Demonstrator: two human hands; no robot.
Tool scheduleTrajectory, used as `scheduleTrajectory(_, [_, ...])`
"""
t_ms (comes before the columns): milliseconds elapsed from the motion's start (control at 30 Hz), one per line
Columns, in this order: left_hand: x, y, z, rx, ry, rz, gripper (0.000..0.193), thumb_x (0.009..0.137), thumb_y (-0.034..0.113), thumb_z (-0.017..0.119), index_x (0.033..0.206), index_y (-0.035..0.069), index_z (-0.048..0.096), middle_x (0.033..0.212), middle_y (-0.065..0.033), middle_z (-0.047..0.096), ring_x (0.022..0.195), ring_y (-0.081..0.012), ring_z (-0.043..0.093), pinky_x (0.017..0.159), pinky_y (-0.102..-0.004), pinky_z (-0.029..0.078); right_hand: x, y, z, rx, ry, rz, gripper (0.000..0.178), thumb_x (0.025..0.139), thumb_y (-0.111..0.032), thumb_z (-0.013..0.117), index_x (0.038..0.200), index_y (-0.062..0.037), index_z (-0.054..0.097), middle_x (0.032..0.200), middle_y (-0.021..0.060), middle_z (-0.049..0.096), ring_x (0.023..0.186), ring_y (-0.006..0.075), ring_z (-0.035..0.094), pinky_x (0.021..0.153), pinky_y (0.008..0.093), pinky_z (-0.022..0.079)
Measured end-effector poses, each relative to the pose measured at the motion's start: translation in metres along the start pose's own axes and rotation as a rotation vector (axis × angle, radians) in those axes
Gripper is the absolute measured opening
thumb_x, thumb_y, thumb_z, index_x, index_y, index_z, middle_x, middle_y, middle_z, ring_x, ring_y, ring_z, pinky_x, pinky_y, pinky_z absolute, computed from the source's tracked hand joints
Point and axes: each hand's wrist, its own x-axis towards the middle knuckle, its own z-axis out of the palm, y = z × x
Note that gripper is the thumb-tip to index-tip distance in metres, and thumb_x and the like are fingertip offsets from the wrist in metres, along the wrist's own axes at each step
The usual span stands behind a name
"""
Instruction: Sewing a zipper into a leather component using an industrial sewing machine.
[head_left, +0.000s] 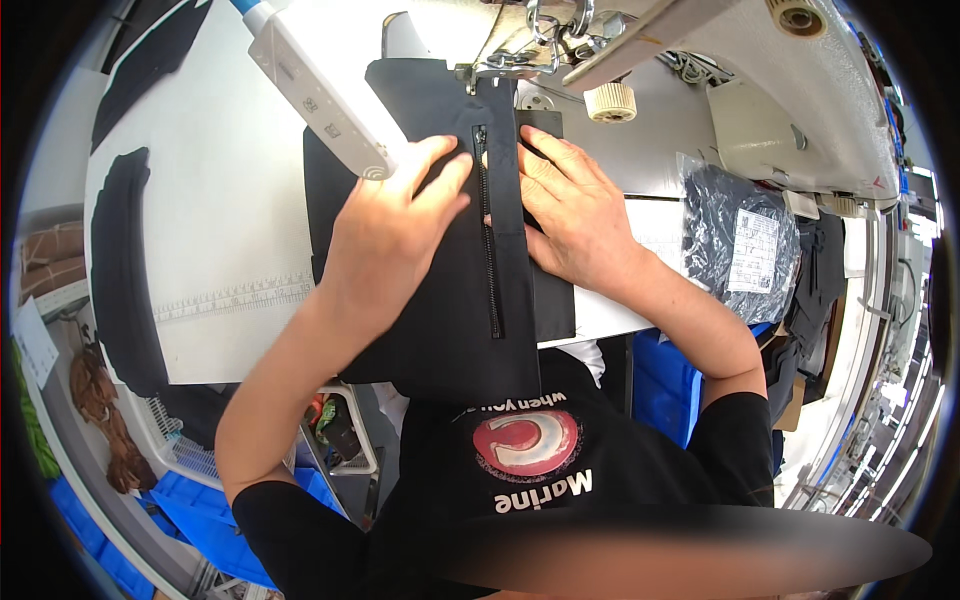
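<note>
A black fabric piece (430,310) with a long black zipper (490,270) set into it lies under the sewing machine's presser foot (470,80). My left hand (390,230) rests on the fabric left of the zipper, fingers stretched and apart. Along the fabric's right edge lies my right hand (575,205), its fingers extended and some tips hidden at or under that edge. Small skin-coloured patches show through the zipper's gap. Beneath my right hand another black fabric layer (555,310) sticks out.
A white elongated device with buttons (320,95) hangs close above my left hand. The sewing machine (810,130) fills the upper right. Stacked black fabric pieces (125,280) lie at the table's left. A clear plastic bag with a label (740,235) sits right; blue bins (665,385) stand below.
</note>
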Motion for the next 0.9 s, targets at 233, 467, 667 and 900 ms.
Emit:
scheduleTrajectory(233, [0.011, -0.012, 0.016, 0.016, 0.132, 0.090, 0.024, 0.078, 0.010, 0.073, 0.100, 0.003, 0.068, 0.104, -0.0073, 0.065, 0.089, -0.0255, 0.065, 0.073, -0.0334, 0.053, 0.000, 0.000, 0.000, 0.011, -0.008, 0.014, 0.043, 0.067, -0.018, 0.075, 0.105, -0.0025, 0.064, 0.124, 0.0115, 0.059, 0.124, 0.0289, 0.049, 0.100, 0.0449, 0.043])
scheduleTrajectory(467, [0.010, -0.014, 0.019, -0.003, 0.172, 0.087, 0.026, 0.076, 0.010, 0.075, 0.101, 0.005, 0.069, 0.102, -0.0059, 0.065, 0.087, -0.0244, 0.064, 0.072, -0.0328, 0.053, 0.001, 0.001, 0.000, 0.015, -0.012, -0.011, 0.044, 0.067, -0.017, 0.075, 0.107, -0.0024, 0.064, 0.124, 0.0112, 0.059, 0.123, 0.0286, 0.050, 0.100, 0.0449, 0.043])
scheduleTrajectory(667, [0.009, -0.013, 0.018, 0.038, 0.164, 0.103, 0.028, 0.075, 0.011, 0.075, 0.101, 0.006, 0.069, 0.101, -0.0062, 0.065, 0.088, -0.0239, 0.064, 0.072, -0.0327, 0.053, 0.001, -0.001, 0.002, 0.036, 0.014, 0.014, 0.041, 0.069, -0.014, 0.073, 0.107, -0.0043, 0.064, 0.122, 0.0111, 0.060, 0.121, 0.0290, 0.052, 0.100, 0.0443, 0.044])
scheduleTrajectory(900, [0.005, -0.011, 0.018, 0.062, 0.043, 0.036, 0.042, 0.075, 0.026, 0.077, 0.114, 0.013, 0.067, 0.114, -0.0038, 0.063, 0.101, -0.0214, 0.061, 0.101, -0.0573, 0.032, 0.005, 0.013, -0.014, 0.429, 0.322, 0.121, 0.027, 0.083, -0.013, 0.065, 0.110, -0.0058, 0.064, 0.112, 0.0126, 0.059, 0.106, 0.0306, 0.056, 0.088, 0.0435, 0.046])
